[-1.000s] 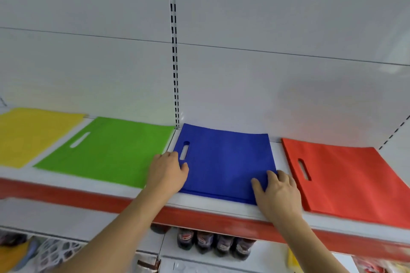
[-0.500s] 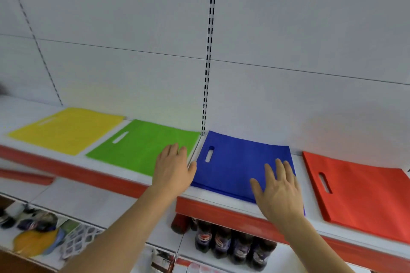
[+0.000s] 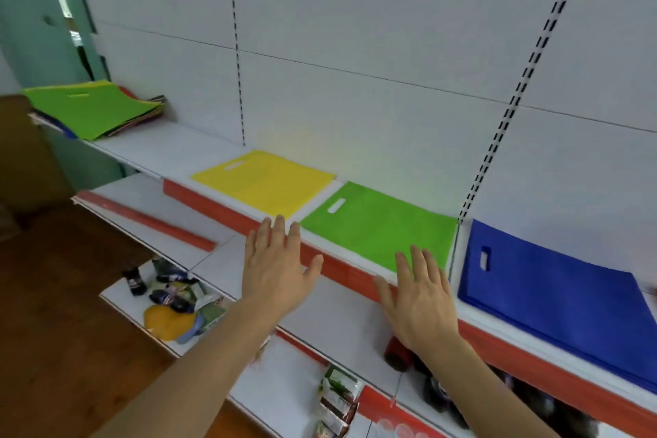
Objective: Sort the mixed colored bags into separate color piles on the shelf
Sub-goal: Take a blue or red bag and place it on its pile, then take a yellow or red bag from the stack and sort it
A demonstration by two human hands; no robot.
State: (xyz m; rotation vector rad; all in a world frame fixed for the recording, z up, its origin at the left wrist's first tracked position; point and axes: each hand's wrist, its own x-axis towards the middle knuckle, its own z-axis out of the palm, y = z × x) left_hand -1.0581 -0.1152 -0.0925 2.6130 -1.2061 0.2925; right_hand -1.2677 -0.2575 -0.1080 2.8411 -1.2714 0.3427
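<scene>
Beyond both flat, empty hands, left hand [image 3: 275, 268] and right hand [image 3: 419, 299], yellow bag [image 3: 265, 183], green bag [image 3: 380, 228] and blue bag [image 3: 554, 292] lie sorted; far left, the mixed stack [image 3: 94, 110] looks largely unsorted.

Both hands are coming off the blue bag [image 3: 554, 299]: left hand [image 3: 277, 270] and right hand [image 3: 419, 299] now hovering flat-fingered, empty, at the shelf edge [image 3: 341, 268]. View is swinging left, mixed stack [image 3: 96, 110] coming into frame.

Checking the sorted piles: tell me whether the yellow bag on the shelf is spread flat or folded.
Spread flat. The yellow bag lies as one smooth sheet on the shelf, its handle slot showing, with no fold visible.
</scene>
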